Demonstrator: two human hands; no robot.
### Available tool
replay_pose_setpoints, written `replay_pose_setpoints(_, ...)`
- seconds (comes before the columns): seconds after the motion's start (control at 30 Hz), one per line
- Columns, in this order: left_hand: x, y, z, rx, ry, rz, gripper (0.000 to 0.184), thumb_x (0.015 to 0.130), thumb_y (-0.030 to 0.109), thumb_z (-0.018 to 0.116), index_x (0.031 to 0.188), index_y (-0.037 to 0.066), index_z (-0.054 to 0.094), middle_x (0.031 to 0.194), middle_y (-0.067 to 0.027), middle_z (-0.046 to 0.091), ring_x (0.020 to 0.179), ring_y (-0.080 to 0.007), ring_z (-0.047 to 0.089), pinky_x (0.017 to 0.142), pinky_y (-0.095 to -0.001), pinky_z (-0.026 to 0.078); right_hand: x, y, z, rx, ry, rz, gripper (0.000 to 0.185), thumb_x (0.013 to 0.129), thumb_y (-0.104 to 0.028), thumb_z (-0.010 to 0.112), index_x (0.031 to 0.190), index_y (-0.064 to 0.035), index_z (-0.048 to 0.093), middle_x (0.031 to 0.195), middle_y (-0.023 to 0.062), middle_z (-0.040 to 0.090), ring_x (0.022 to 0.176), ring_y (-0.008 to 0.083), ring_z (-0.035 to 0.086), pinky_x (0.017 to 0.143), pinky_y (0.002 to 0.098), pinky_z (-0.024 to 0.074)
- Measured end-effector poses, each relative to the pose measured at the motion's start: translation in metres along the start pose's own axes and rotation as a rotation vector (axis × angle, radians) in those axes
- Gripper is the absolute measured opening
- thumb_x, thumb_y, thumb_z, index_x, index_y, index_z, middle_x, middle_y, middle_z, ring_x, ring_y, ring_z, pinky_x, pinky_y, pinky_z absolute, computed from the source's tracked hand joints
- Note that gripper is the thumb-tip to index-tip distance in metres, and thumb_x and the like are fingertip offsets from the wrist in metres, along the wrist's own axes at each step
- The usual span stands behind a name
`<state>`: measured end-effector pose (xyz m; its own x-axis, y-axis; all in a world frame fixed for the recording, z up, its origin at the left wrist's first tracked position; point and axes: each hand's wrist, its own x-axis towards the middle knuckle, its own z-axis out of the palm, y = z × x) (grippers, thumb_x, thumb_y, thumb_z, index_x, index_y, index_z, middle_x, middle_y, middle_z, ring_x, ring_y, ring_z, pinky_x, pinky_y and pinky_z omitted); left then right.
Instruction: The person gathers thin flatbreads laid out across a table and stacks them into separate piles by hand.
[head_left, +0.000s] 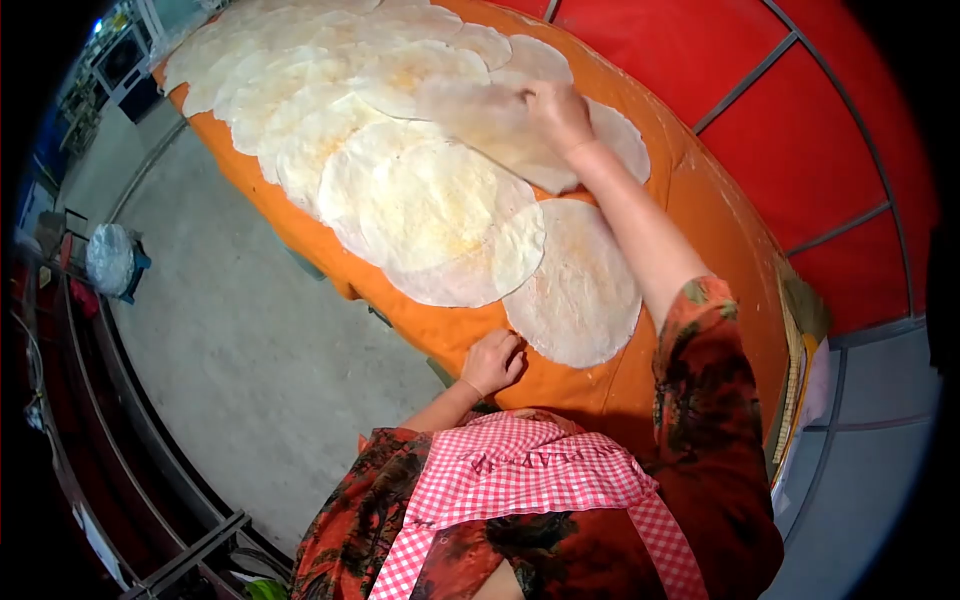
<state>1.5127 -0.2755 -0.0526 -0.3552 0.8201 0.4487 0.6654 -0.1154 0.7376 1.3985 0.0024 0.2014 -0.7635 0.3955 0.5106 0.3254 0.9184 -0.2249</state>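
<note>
My right hand reaches over the far side of the table and is closed on the edge of a thin round dough sheet. That sheet is lifted, slanting above the others and slightly blurred. Closer to my body, my left hand rests with curled fingers on the orange cloth; nothing shows in it. Just beyond it lies a single pale dough sheet, flat on the cloth. A broad layer of overlapping dough sheets, whitish with yellowish patches, stretches toward the far left.
A red panelled wall with grey bars runs along the right side. Grey floor lies to the left of the table. A plastic-wrapped bundle stands on the floor at left, near dark metal rails.
</note>
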Motion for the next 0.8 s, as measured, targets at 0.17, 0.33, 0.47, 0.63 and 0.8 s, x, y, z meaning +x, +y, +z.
replay_pose_setpoints(0.17, -0.002, -0.002, 0.0, -0.016, -0.007, 0.02, 0.018, 0.077, 0.015, 0.064, 0.091, 0.005, 0.058, 0.083, -0.0124, 0.056, 0.076, -0.0312, 0.058, 0.064, -0.0404, 0.05, -0.054, -0.057, 0.007, 0.179, 0.176, -0.324, 0.019, 0.083, -0.009, 0.046, 0.083, -0.0056, 0.065, 0.077, 0.0178, 0.063, 0.073, 0.037, 0.061, 0.064, 0.046, 0.048)
replay_pose_setpoints(0.33, -0.004, -0.007, 0.002, -0.042, -0.026, 0.018, 0.019, 0.076, 0.014, 0.063, 0.092, 0.005, 0.059, 0.085, -0.0132, 0.057, 0.078, -0.032, 0.059, 0.066, -0.0409, 0.05, -0.188, -0.056, 0.123, 0.213, -0.208, -0.396, 0.01, 0.078, -0.009, 0.053, 0.083, -0.0073, 0.062, 0.078, 0.0111, 0.061, 0.079, 0.0308, 0.059, 0.069, 0.0413, 0.0483)
replay_pose_setpoints(0.47, -0.003, -0.005, 0.001, -0.047, 0.019, 0.022, 0.021, 0.074, 0.011, 0.063, 0.093, 0.004, 0.059, 0.089, -0.0149, 0.059, 0.081, -0.0338, 0.06, 0.068, -0.0414, 0.051, -0.244, -0.053, 0.158, 0.166, -0.211, -0.279, 0.01, 0.078, -0.008, 0.053, 0.086, -0.0089, 0.06, 0.097, 0.0046, 0.058, 0.097, 0.0264, 0.053, 0.081, 0.04, 0.0452)
replay_pose_setpoints(0.63, 0.0, -0.004, 0.0, -0.065, 0.01, 0.021, 0.021, 0.074, 0.01, 0.062, 0.094, 0.003, 0.059, 0.089, -0.0158, 0.06, 0.08, -0.0345, 0.06, 0.068, -0.0418, 0.051, -0.238, -0.051, 0.155, 0.152, -0.289, -0.259, 0.014, 0.076, -0.004, 0.055, 0.089, -0.0076, 0.06, 0.098, 0.0063, 0.057, 0.097, 0.0271, 0.053, 0.082, 0.0393, 0.0459)
replay_pose_setpoints(0.8, -0.002, -0.006, 0.001, -0.054, 0.018, 0.011, 0.023, 0.075, 0.012, 0.063, 0.095, 0.003, 0.059, 0.088, -0.016, 0.061, 0.079, -0.0347, 0.06, 0.068, -0.0426, 0.051, -0.248, -0.045, 0.156, 0.179, -0.33, -0.262, 0.015, 0.074, -0.001, 0.057, 0.087, -0.0054, 0.063, 0.091, 0.0079, 0.056, 0.09, 0.0279, 0.055, 0.077, 0.0376, 0.0483)
